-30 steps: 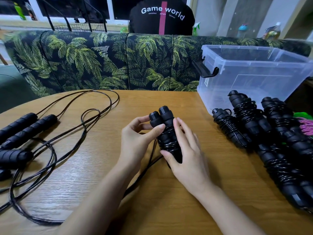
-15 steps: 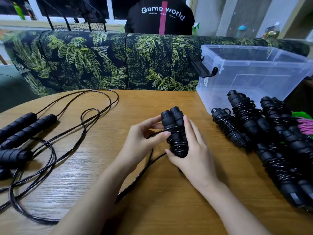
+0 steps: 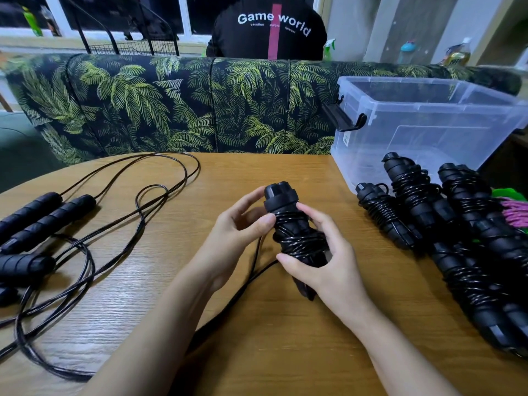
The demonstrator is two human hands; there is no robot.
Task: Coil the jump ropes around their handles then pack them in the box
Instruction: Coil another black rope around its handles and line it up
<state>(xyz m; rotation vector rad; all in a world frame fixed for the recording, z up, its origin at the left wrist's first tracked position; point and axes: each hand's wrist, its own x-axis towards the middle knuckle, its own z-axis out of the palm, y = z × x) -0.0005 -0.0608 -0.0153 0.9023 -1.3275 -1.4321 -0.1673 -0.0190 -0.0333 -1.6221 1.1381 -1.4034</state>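
Over the middle of the wooden table [image 3: 285, 352] I hold a pair of black jump-rope handles [image 3: 288, 224] wound with black cord. My right hand [image 3: 323, 264] grips the lower part of the bundle. My left hand [image 3: 240, 232] pinches its upper part, thumb on the coils. A loose length of cord [image 3: 251, 278] trails from the bundle toward me. Several coiled black ropes [image 3: 445, 224] lie on the right. A clear plastic box [image 3: 423, 121] stands behind them, empty as far as I can see.
Uncoiled black ropes with foam handles [image 3: 43, 215] and looping cords [image 3: 137, 201] spread over the left of the table. A pink and green rope [image 3: 514, 210] lies at the right edge. A leaf-print sofa [image 3: 171, 104] backs the table, and a person in a black top [image 3: 271, 27] sits beyond it.
The handle bundle has shifted right and tilted more upright, with more cord wound on it. My right hand moved lower on the bundle and now curls around it.
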